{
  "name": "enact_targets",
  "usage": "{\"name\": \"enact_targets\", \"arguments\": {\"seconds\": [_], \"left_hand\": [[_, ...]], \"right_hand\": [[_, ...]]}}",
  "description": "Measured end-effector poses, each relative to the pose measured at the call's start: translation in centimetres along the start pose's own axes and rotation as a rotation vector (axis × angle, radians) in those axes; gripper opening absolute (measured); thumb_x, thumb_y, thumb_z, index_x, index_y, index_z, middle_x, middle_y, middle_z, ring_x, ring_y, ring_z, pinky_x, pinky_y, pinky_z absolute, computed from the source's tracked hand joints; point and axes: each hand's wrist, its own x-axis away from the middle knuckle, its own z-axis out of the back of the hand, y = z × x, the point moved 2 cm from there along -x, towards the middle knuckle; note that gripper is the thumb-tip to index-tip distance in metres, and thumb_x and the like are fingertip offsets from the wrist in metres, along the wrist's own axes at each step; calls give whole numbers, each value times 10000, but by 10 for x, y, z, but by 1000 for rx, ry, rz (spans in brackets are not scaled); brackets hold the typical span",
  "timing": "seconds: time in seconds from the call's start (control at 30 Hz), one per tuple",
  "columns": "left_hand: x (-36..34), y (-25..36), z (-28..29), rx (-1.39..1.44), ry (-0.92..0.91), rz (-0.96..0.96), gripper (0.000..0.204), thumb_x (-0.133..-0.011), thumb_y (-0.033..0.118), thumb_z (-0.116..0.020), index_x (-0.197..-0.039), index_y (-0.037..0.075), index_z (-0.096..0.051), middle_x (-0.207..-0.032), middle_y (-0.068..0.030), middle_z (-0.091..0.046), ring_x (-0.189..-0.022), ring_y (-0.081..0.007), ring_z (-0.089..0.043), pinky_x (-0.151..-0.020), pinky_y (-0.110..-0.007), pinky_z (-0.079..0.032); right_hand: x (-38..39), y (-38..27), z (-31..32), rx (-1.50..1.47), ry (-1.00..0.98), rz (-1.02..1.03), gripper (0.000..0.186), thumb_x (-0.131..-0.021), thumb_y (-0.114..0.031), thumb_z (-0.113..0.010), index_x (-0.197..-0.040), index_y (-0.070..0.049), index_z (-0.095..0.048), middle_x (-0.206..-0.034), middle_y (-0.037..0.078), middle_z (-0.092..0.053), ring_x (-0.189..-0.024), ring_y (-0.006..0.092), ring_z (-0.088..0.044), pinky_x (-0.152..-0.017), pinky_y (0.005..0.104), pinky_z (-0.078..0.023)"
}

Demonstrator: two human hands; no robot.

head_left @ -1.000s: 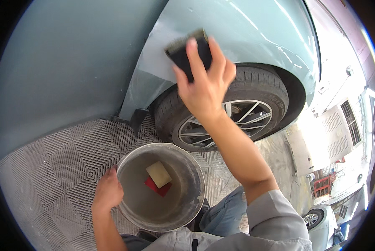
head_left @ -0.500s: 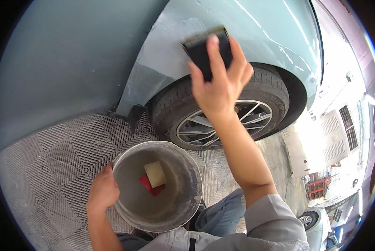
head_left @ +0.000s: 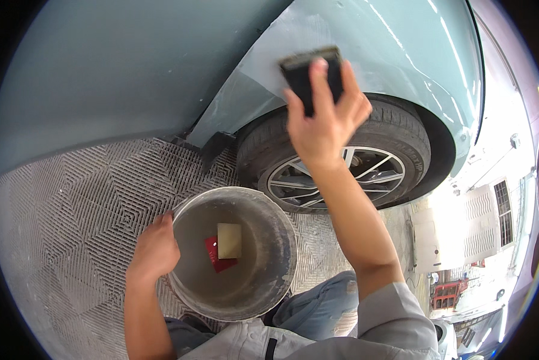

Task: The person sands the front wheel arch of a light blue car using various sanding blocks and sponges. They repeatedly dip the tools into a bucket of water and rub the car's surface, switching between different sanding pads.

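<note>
My right hand is closed round a black sanding block, its far edge smeared by motion. The block is held over a dull grey-white patch on the pale green-blue car fender, above the wheel arch; its underside is hidden. Lower left, my left hand grips the rim of a grey, stained bucket between my legs. Inside the bucket lie a cream rectangular block and a red flat piece partly beneath it, apparently in cloudy water.
The car's door fills the upper left. Below the fender is the tyre with a spoked wheel, beside a black mud flap. Ribbed grating tiles cover the floor. A red rack stands far right.
The whole view has shifted, with the car further right in the picture. My right hand has moved the block slightly over the fender patch. My left hand stays on the bucket's rim.
</note>
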Motion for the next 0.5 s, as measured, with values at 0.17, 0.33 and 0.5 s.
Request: {"name": "enact_targets", "arguments": {"seconds": [0.17, 0.33, 0.5], "left_hand": [[-3, 2, 0, -2, -34, 20, 470, -803, -16, -478, -1263, -108, -464, -1162, -282, -581, -1026, -414, -604, -900, -450, -486], [-1, 2, 1, 21, -41, 38, 461, -809, 1, -494, -1259, -100, -471, -1183, -289, -562, -1055, -423, -578, -916, -447, -468], [-2, 0, -2, 22, -21, 19, 472, -792, -4, -498, -1251, -106, -473, -1144, -267, -584, -1030, -400, -601, -903, -447, -482]], "right_hand": [[0, -13, -9, 19, -84, 22, 618, -673, -224, -823, -1256, -172, -623, -1373, 190, -443, -1062, 347, -463, -935, 423, -348], [10, -19, -13, 46, -110, 12, 596, -678, -215, -818, -1243, -161, -637, -1377, 195, -443, -1076, 336, -457, -942, 411, -344], [13, -24, -15, 57, -150, 33, 592, -674, -210, -820, -1237, -179, -638, -1372, 176, -442, -1075, 337, -457, -937, 415, -351]]}}
